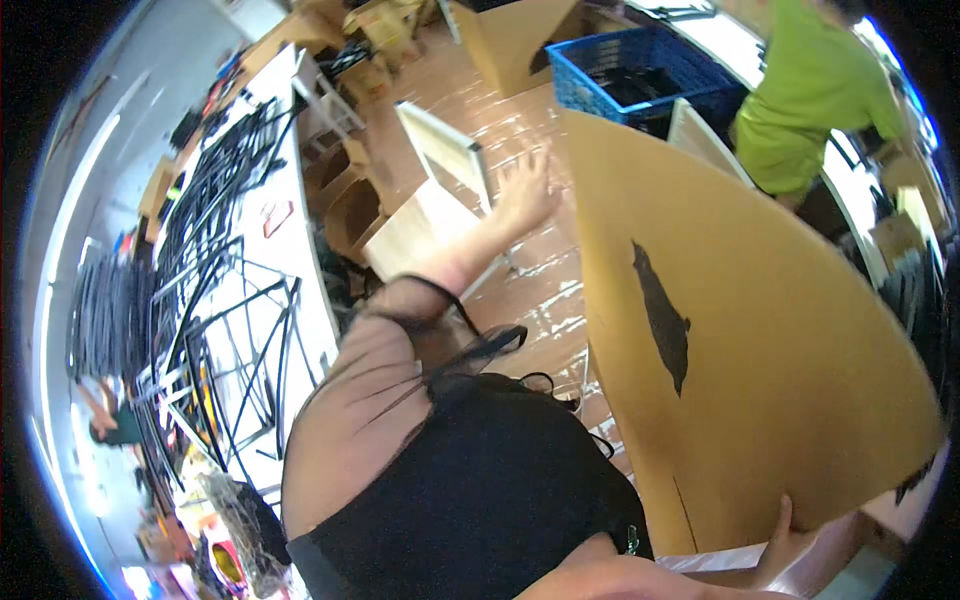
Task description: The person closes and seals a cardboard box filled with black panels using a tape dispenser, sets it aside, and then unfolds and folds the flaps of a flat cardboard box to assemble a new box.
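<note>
A large brown cardboard panel (pixel 760 350) stands tilted along my right side, with a dark, ragged torn patch on its face. My right hand (pixel 788 548) is closed on its lower edge, one digit showing on the near face and the others mostly hidden. Stretched forward over the tiled floor, my left hand (pixel 528 188) has its fingers spread and nothing in it. It is nearest to a pale wooden chair (pixel 425 220), which stands just left of it. Whether the cardboard is a loose sheet or a box side cannot be told.
On the left, a long white table (pixel 310 270) bears many black frame strips (pixel 235 350). A blue plastic crate (pixel 600 85) with dark pieces stands ahead, near an open cardboard box (pixel 510 45). A person in a green shirt (pixel 810 100) works at the far right; another person (pixel 120 425) is far left.
</note>
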